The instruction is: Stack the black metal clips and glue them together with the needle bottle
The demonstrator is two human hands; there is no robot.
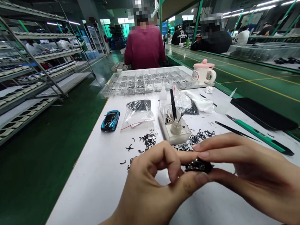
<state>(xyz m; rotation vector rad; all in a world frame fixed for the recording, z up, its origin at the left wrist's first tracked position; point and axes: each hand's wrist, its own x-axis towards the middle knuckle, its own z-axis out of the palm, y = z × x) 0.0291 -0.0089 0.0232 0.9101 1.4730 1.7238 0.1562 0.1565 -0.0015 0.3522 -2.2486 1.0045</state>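
A small glossy black plastic part (198,165) is held above the white table, between both hands. My left hand (156,179) pinches it from the left, thumb below and index finger along its top. From the right, my right hand (253,166) grips the same part, its fingertips over the upper edge and the thumb beneath. Fingers cover much of the part, so its exact kind cannot be made out. Just beyond the hands lie loose small black pieces (148,140), with more black pieces (202,135) to the right.
A white holder (177,136) with a bottle and tools stands mid-table. Around it are a blue toy car (110,121), a plastic bag (138,113), black tweezers (233,130) and a green-handled knife (258,134). Behind are a compartment tray (147,88) and a lidded mug (202,74). A person sits ahead.
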